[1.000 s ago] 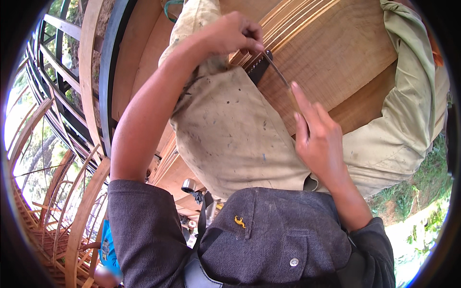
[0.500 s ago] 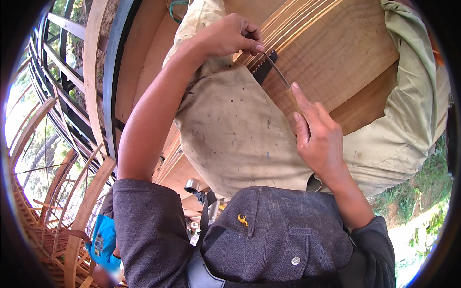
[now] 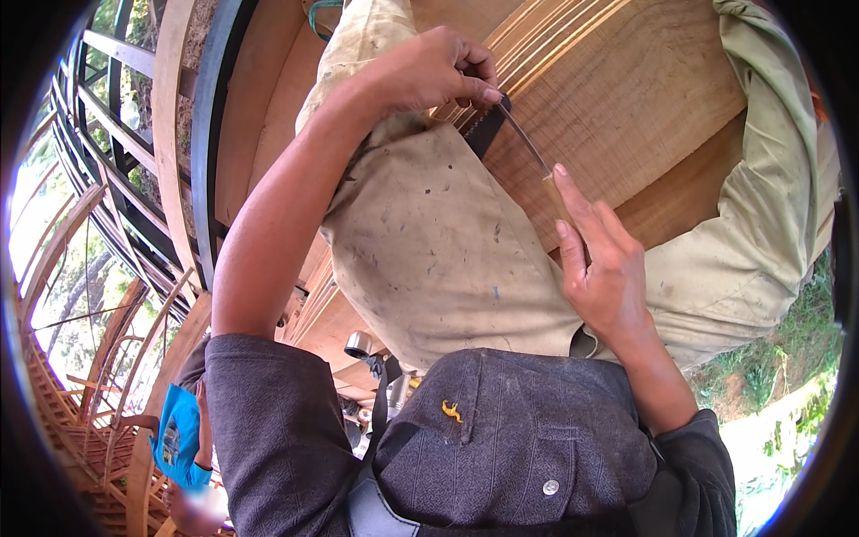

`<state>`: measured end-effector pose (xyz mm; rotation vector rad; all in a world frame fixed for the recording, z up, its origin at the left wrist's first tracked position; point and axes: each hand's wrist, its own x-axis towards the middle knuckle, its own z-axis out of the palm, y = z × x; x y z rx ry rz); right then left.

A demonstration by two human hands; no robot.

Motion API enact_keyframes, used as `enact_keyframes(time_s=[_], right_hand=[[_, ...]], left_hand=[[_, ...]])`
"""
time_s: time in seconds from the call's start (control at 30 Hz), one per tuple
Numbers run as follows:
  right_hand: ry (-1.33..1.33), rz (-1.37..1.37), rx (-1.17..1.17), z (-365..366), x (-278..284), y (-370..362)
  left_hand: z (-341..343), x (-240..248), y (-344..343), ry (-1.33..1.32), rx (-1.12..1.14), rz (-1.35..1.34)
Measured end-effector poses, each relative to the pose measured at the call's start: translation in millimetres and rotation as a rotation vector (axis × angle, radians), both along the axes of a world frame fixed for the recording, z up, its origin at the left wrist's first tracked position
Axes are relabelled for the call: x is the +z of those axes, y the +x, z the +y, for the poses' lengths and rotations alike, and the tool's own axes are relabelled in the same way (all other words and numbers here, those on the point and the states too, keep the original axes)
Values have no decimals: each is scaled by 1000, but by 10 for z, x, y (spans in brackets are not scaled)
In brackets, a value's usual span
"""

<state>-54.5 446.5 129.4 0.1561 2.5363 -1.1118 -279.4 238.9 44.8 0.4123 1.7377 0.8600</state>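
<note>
A thin metal file (image 3: pixel 526 137) slants between my two hands. Its light wooden handle (image 3: pixel 558 199) sits in my right hand (image 3: pixel 610 259), with the index finger stretched along it. At the far tip, my left hand (image 3: pixel 445 70) pinches the file between thumb and fingers. Just beneath that tip lies a dark saw blade (image 3: pixel 487 131) with a toothed edge; the file is at or very near its end, and I cannot tell whether they touch. The rest of the saw is hidden behind my trouser leg (image 3: pixel 438 242).
Wooden planks (image 3: pixel 617 107) lie under my legs, with thin strips at the far side. A curved timber frame (image 3: pixel 170 134) rises on the left. A person in a blue shirt (image 3: pixel 179 434) is at lower left. A metal cup (image 3: pixel 358 344) stands by my left side. Grass (image 3: pixel 761 331) grows at right.
The file and my right hand have shifted slightly right and nearer to me. My left hand has moved a little right with the tip. The person in blue has moved slightly.
</note>
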Motion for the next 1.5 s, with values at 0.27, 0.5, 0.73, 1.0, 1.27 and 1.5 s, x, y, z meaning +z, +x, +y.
enact_keyframes(time_s=[0.27, 0.5, 0.73, 1.0, 1.27, 1.5], right_hand=[[6, -13, -10, -200, -176, -295], [-18, 42, -11, -285, -186, -249], [2, 31, -11, -167, -49, -5], [6, 41, -18, -84, -34, 8], [7, -20, -10, -14, 0, -5], [24, 24, 14, -171, -245, -331]], left_hand=[[-94, -145, -176, -74, 34, 73], [-297, -120, -200, -38, 106, -17], [-195, -3, -113, 22, 12, -31], [-65, 11, -91, 47, 7, -29], [15, -100, -72, 17, -65, -5], [-223, -309, -241, 18, 54, 14]])
